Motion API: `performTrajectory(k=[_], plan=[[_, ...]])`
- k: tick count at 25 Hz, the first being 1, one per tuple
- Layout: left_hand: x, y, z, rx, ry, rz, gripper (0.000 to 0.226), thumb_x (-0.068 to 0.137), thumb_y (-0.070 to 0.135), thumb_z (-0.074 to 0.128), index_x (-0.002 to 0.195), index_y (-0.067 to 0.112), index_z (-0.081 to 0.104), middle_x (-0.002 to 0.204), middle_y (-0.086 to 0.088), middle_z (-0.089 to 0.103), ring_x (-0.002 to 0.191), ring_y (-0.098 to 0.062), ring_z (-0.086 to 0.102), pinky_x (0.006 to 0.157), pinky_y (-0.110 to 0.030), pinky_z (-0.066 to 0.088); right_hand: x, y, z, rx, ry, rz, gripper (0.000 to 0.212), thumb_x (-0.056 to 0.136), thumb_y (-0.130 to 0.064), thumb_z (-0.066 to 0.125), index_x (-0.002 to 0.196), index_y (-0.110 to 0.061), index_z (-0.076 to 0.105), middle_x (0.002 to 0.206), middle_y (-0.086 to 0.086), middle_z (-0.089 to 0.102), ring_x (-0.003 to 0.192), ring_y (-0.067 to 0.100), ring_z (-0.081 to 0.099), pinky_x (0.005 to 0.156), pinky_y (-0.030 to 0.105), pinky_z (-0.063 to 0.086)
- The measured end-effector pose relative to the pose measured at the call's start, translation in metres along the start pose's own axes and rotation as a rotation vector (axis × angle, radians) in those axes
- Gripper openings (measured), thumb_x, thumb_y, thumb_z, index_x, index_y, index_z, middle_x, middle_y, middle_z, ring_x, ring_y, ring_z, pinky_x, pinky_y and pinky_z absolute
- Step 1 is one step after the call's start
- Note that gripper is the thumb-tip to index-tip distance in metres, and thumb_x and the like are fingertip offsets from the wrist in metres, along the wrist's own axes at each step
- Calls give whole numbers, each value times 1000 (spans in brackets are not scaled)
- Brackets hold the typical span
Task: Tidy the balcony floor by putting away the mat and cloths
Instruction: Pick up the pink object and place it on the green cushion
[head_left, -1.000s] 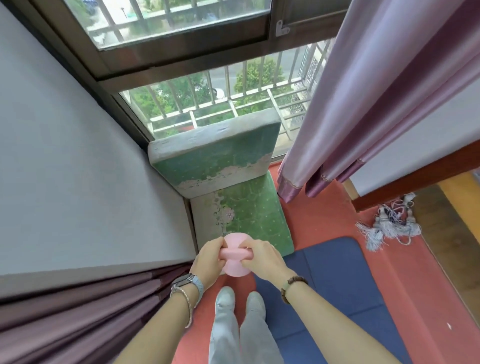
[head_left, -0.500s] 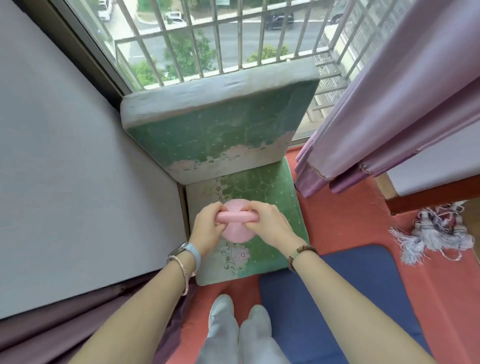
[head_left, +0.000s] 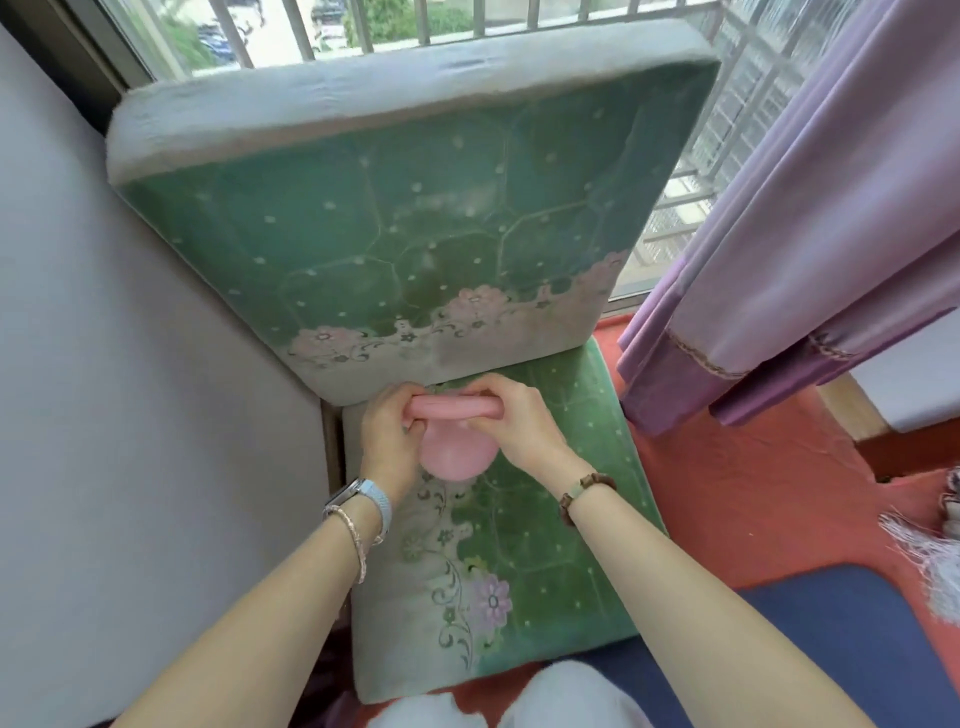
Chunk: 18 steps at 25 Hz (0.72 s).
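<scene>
My left hand (head_left: 389, 436) and my right hand (head_left: 511, 418) both grip the handle of a pink kettlebell (head_left: 454, 457), one hand at each end. The kettlebell hangs just above the flat green cushion (head_left: 550, 525) on the floor, close to where an upright green cushion (head_left: 405, 228) leans against the window bars. A dark blue mat (head_left: 810, 654) lies on the red floor at the lower right, its near edge partly under my legs.
A grey wall (head_left: 145, 364) closes in the left side. Purple curtains (head_left: 810, 218) hang at the right, with white tassels (head_left: 935, 551) on the red floor (head_left: 737, 478). The barred window (head_left: 363, 26) is behind the upright cushion.
I have leaned forward and down toward the cushions. Both hands carried the pink kettlebell forward, from over the floor near my feet to above the flat cushion's far end.
</scene>
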<state>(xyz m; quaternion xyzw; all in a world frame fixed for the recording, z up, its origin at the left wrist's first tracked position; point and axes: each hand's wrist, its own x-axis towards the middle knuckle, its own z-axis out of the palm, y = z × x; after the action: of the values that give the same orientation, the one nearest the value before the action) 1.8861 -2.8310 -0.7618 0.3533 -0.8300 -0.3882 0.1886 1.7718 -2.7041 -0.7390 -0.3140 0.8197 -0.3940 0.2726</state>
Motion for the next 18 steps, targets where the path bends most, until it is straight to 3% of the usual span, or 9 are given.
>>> performTrajectory(k=[4, 9, 14, 18], plan=[[22, -30, 25, 20, 84, 51, 29, 75, -16, 56, 95, 0, 69, 96, -14, 66, 89, -27, 58, 75, -25, 37, 35, 31, 22, 2, -7, -26, 31, 79, -19, 75, 105, -34, 67, 100, -7, 71, 92, 12, 66, 84, 38, 55], [40, -55, 47, 18, 154, 56, 32, 75, -17, 55, 95, 1, 70, 96, -15, 66, 89, -27, 59, 74, -22, 37, 66, 54, 37, -12, -40, -77, 29, 78, -21, 78, 105, -25, 67, 99, -6, 70, 92, 16, 65, 86, 37, 52], [44, -71, 54, 56, 101, 64, 30, 78, -14, 57, 99, 3, 70, 97, -14, 67, 88, -22, 57, 73, -23, 36, 79, 67, 48, -37, -44, -64, 32, 78, -20, 78, 109, -22, 69, 103, 1, 73, 95, 19, 66, 86, 38, 53], [61, -84, 54, 9, 26, 31, 28, 79, -12, 58, 99, 5, 68, 98, -14, 68, 92, -30, 61, 78, -32, 45, 88, 66, 52, -42, -31, -69, 31, 78, -21, 79, 108, -21, 71, 100, 1, 74, 93, 19, 67, 83, 34, 54]])
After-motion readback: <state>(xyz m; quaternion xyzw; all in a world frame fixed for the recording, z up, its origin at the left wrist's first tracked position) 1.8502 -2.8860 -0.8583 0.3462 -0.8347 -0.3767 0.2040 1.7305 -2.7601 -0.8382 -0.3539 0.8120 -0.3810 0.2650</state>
